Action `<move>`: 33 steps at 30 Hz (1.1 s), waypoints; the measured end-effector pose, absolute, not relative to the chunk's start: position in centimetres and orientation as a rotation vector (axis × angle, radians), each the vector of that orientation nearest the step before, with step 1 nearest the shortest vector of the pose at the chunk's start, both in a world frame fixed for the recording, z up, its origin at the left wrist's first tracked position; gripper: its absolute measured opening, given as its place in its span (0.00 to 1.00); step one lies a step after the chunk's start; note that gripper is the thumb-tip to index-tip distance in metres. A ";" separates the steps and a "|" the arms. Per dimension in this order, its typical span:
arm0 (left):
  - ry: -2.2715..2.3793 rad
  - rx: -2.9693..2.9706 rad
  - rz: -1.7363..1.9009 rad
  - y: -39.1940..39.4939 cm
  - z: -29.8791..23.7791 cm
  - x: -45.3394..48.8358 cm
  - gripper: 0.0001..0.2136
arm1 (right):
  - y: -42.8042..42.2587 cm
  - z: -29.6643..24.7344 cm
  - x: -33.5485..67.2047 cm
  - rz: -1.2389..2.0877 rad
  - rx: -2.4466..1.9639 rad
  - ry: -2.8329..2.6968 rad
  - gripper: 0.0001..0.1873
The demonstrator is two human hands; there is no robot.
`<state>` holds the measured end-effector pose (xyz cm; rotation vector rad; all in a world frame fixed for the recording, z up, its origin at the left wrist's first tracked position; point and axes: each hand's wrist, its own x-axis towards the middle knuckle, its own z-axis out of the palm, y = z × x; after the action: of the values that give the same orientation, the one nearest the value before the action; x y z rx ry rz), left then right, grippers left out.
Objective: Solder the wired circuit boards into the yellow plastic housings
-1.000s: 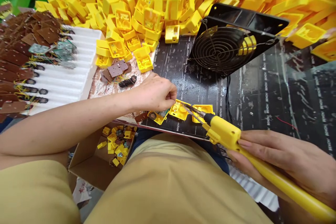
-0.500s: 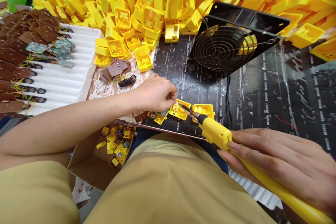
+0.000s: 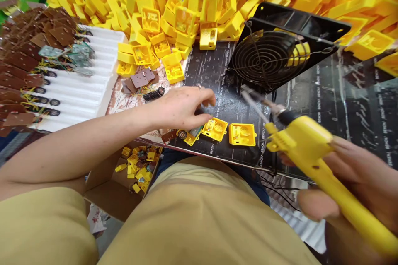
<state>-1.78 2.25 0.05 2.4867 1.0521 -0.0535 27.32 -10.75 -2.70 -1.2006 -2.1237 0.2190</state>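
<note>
My left hand (image 3: 186,105) hovers over the front of the bench, thumb and fingers apart, with nothing seen between them. Its thumb is close to a small open yellow housing (image 3: 220,129); whether they touch I cannot tell. Left of that sits another yellow housing (image 3: 193,140) with a circuit board and a small round part, partly covered by the hand. A third open housing (image 3: 247,134) lies to the right. My right hand (image 3: 357,169) is wrapped round a yellow soldering iron (image 3: 314,145), blurred by motion, its metal tip raised away from the housings.
A black fan (image 3: 264,58) leans at the back, before a big heap of yellow housings (image 3: 186,4). At left, a white ribbed tray (image 3: 105,58) bears brown circuit boards (image 3: 25,49) with wires. A cardboard box (image 3: 105,198) of yellow parts stands below the bench edge.
The soldering iron has moved right and up, away from the middle housing. My left hand has opened from a pinch and lifted slightly off that housing.
</note>
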 end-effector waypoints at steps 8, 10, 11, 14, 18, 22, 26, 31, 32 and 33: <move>0.769 2.918 -0.004 -3.3 -2.4 -5.1 0.17 | -6.8 -4.6 25.0 -0.040 -0.931 -2.399 0.18; 0.746 2.842 -0.128 -3.7 -0.3 -7.2 0.14 | -6.0 -5.4 24.9 -0.040 -0.895 -2.435 0.20; 0.709 2.761 -0.222 -3.6 1.1 -8.3 0.12 | -5.7 -5.6 24.7 -0.035 -0.886 -2.441 0.21; 0.646 2.493 -0.468 -2.0 4.4 -10.7 0.11 | -5.5 -5.9 23.8 -0.064 -0.880 -2.419 0.21; 1.478 2.774 -0.184 3.1 2.4 -9.6 0.13 | -5.8 -5.9 21.7 -0.134 -0.905 -2.374 0.23; 1.677 2.949 -0.158 5.5 -2.0 -5.9 0.10 | -5.7 -6.5 20.5 -0.132 -0.927 -2.355 0.20; 1.319 3.023 -0.041 0.9 -3.4 -2.9 0.10 | -5.6 -6.9 20.8 -0.092 -0.928 -2.328 0.19; 1.056 2.958 0.426 -3.8 -3.1 -2.1 0.15 | -5.2 -7.2 21.7 -0.014 -0.907 -2.350 0.22; 1.077 2.917 0.484 -3.5 -2.7 -2.8 0.16 | -5.2 -7.2 21.8 -0.004 -0.904 -2.352 0.22; 1.123 2.879 0.507 -2.8 -2.3 -3.9 0.15 | -5.2 -7.3 21.9 0.000 -0.902 -2.349 0.22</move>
<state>-3.88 -2.77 -2.30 2.8794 1.1232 0.5072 21.87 -5.18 -7.26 -0.9024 -2.3492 0.0003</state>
